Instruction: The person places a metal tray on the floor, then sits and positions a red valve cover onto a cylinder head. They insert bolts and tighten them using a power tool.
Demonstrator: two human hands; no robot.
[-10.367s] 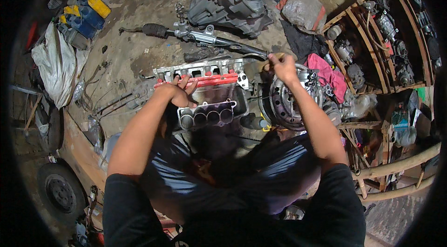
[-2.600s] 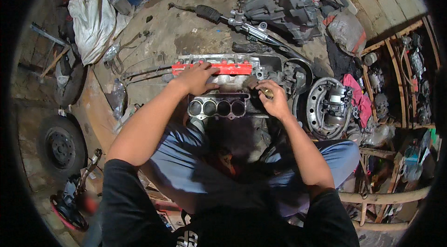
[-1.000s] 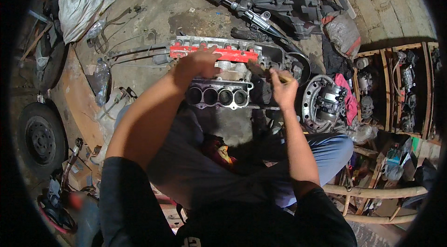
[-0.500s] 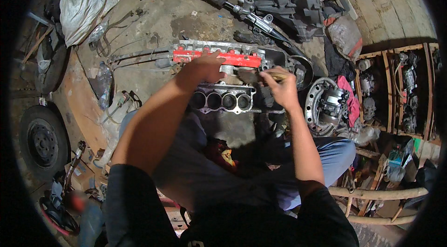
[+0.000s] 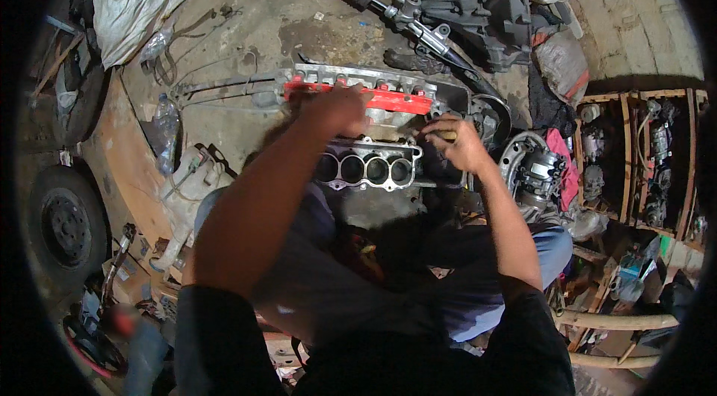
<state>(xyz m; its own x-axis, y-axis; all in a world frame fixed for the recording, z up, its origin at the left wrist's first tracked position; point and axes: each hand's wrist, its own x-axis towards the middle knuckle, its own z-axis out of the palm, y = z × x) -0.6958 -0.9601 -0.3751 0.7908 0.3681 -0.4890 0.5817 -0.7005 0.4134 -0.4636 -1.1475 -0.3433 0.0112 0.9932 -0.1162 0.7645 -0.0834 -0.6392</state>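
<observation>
In front of me lies an engine's metal head [image 5: 310, 73] with a long red strip [image 5: 403, 103] along its side. My left hand [image 5: 340, 111] lies over the strip's left half, fingers stretched out and partly in shadow. A small tool with a yellowish wooden handle [image 5: 448, 135] is gripped in my right hand [image 5: 464, 148], just right of the strip's lower edge; its working end is too blurred to name. Nearer to me is an engine block [image 5: 364, 185] with a row of round bores, partly hidden by my left forearm.
A steering rack [image 5: 426, 36] and a dark gearbox-like casing [image 5: 478, 15] lie beyond. To the right are a round metal housing [image 5: 534, 172], a pink cloth [image 5: 560, 161] and wooden shelves [image 5: 626, 157] with parts. At left are a plastic bottle [image 5: 166, 127] and a wheel [image 5: 67, 220].
The whole view has shifted slightly, so most things sit further right and lower. My right hand has drawn the tool back a little toward the right. My left hand stays over the red strip.
</observation>
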